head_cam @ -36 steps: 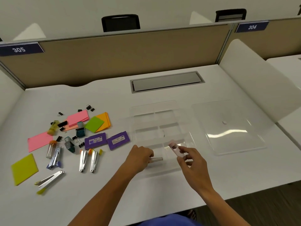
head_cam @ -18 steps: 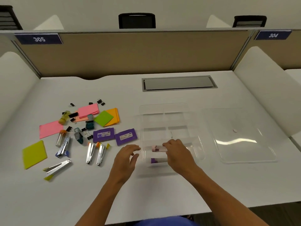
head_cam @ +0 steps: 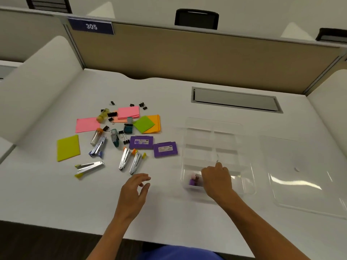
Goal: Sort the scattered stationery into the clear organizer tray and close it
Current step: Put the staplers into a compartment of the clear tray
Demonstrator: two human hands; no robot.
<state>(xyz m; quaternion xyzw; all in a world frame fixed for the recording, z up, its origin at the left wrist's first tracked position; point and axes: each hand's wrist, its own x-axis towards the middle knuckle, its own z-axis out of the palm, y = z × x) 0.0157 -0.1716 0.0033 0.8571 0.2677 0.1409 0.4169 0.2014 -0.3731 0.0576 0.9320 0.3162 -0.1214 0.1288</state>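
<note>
The clear organizer tray lies open on the white desk, right of centre, with its clear lid flat on the desk to its right. My right hand reaches into the tray's front-left compartment, fingers curled down onto a pink-capped tube. A purple-capped tube lies just in front of it in the same compartment. My left hand hovers open and holds nothing, just in front of two silver staplers.
Left of the tray lie two purple boxes, more staplers, pink, green, orange and yellow-green sticky notes, small bottles and several black binder clips. A grey cable hatch sits behind the tray.
My right hand has lowered the pink-capped tube into the front-left compartment beside the purple-capped one. My left hand let go of its tube, left the tray and moved left toward the staplers.
</note>
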